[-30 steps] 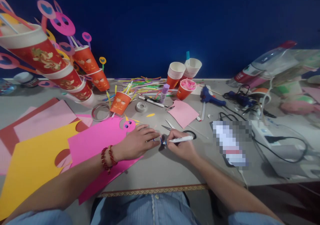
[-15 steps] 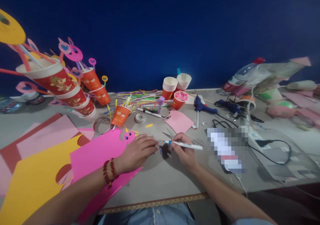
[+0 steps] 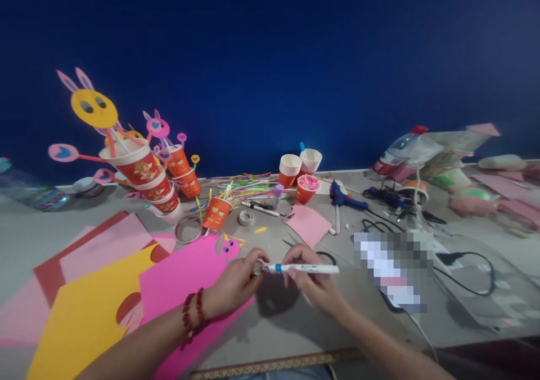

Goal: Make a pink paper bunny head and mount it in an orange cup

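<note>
A white marker with a blue collar (image 3: 310, 268) lies level in my right hand (image 3: 314, 281), whose fingers are closed round it. Its tip end points left, toward my left hand (image 3: 242, 281). My left hand is closed in a pinch at that tip, on a small thing that looks like the marker's cap (image 3: 256, 271). Both hands are just above the grey table. Left of them is a magenta sheet (image 3: 181, 278), with a small pink face cutout (image 3: 230, 249) at its upper edge. Scissors (image 3: 291, 242) lie partly hidden behind my right hand.
Stacked red cups (image 3: 154, 186) with paper figures stand at the left, near a yellow sheet (image 3: 88, 301). Further back are an orange cup (image 3: 217, 214), tape (image 3: 246, 217) and a pink sheet (image 3: 309, 224). At right lie a blue glue gun (image 3: 348, 200), cables and a bottle (image 3: 394, 153).
The view has shifted, so the table items appear lower and the left ones further right. My left hand has gone from lying flat to a pinch at the marker's tip, and the marker is raised.
</note>
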`<state>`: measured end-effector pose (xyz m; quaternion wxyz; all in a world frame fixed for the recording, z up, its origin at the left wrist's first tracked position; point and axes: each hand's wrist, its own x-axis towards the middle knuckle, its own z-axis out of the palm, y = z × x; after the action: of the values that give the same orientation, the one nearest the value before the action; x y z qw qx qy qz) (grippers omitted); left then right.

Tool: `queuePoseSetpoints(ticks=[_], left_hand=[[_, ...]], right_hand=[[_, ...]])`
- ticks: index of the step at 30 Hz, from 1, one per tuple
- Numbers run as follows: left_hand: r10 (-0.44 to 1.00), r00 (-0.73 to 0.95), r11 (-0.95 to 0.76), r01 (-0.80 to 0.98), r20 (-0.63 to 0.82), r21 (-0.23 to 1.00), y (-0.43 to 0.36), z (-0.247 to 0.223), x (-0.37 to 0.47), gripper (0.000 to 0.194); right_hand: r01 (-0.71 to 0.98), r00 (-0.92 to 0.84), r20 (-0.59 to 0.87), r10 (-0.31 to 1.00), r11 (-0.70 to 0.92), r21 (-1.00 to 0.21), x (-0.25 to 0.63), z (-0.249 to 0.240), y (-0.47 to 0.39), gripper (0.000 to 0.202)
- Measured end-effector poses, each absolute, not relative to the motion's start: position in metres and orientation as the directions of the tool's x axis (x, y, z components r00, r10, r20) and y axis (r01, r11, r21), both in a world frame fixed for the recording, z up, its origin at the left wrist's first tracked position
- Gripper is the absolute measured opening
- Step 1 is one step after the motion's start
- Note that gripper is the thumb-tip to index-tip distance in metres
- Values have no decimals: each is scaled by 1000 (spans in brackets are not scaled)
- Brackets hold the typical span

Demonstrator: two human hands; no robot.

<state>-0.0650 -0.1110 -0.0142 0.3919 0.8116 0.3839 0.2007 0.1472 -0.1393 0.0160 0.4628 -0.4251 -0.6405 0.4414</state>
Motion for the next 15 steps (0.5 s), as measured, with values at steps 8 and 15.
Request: queuePoseSetpoints(ticks=[8, 15], left_hand=[[775, 632, -440, 550, -9, 710, -109, -16, -70, 42], [739, 672, -476, 566, -43, 673, -116, -9, -67, 38]], right_hand=[[155, -231, 251, 940, 291, -944, 129, 10, -138, 8], [94, -287, 162, 944, 196, -976, 119, 3, -138, 11]])
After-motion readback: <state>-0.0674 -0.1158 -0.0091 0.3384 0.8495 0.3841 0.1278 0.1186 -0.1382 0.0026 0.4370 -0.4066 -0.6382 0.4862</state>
